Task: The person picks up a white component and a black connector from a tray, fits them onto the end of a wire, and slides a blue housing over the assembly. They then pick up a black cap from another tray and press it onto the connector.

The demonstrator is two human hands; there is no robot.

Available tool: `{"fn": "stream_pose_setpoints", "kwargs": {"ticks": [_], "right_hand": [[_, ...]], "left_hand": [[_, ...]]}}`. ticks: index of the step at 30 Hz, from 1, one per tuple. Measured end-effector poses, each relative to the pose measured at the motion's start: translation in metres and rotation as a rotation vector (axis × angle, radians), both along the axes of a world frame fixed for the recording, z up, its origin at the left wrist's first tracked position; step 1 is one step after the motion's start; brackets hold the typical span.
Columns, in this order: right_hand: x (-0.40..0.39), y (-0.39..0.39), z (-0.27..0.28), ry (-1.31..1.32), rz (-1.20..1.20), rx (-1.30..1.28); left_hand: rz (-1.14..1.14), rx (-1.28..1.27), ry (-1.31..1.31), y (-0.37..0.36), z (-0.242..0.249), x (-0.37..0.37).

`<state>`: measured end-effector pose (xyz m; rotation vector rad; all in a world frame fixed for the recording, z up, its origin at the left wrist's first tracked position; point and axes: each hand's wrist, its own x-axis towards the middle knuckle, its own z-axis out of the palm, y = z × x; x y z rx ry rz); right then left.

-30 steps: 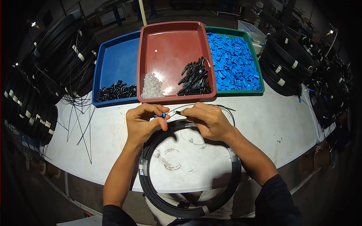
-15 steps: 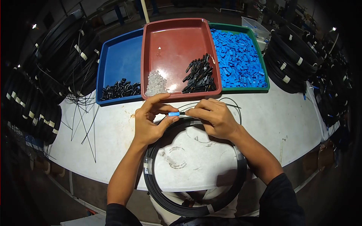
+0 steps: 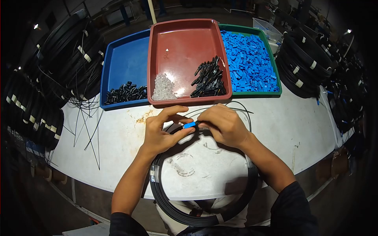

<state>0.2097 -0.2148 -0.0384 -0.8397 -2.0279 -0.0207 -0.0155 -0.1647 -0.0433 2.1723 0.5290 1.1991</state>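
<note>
Between the thumb and a finger of my left hand [image 3: 162, 131] is a small blue connector piece [image 3: 189, 125], slightly tilted. My right hand [image 3: 226, 125] pinches a small black part [image 3: 197, 124] at the right end of the blue piece; the fingers partly hide it. Both hands are above the upper part of a coil of black cable [image 3: 254, 177], which is bound with clear tape and hangs over the table's near edge. A loose cable end [image 3: 241, 109] curves out beyond my right hand.
Behind the hands, a blue tray [image 3: 128, 55] holds black caps, a red tray [image 3: 185, 39] holds clear pieces and black parts, and a green tray [image 3: 275, 70] holds blue pieces. Cable coils flank the white table [image 3: 299, 133] at left [image 3: 71, 51] and right [image 3: 307, 59].
The blue piece has shifted slightly right and down and is turned at an angle. My left hand moved with it, and the two hands are closer together at the black part.
</note>
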Motion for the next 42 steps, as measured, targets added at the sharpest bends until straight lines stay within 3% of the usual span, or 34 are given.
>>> {"fn": "stream_pose_setpoints", "kwargs": {"ticks": [5, 10, 14, 21, 42], "right_hand": [[0.004, 0.003, -0.004, 0.059, -0.034, -0.121], [0.002, 0.001, -0.004, 0.083, 0.048, -0.069], [0.003, 0.002, -0.001, 0.125, 0.09, -0.031], [0.004, 0.0, 0.0, 0.087, 0.078, -0.042], [0.005, 0.002, -0.004, 0.117, 0.08, -0.046]], "left_hand": [[0.037, 0.071, 0.012, 0.0, 0.003, 0.001], [0.027, -0.057, -0.061, 0.003, -0.009, 0.0], [-0.043, -0.014, -0.177, 0.0, -0.006, 0.004], [-0.065, 0.031, -0.035, 0.0, 0.0, 0.005], [-0.081, -0.119, -0.158, -0.002, -0.004, 0.006]]}}
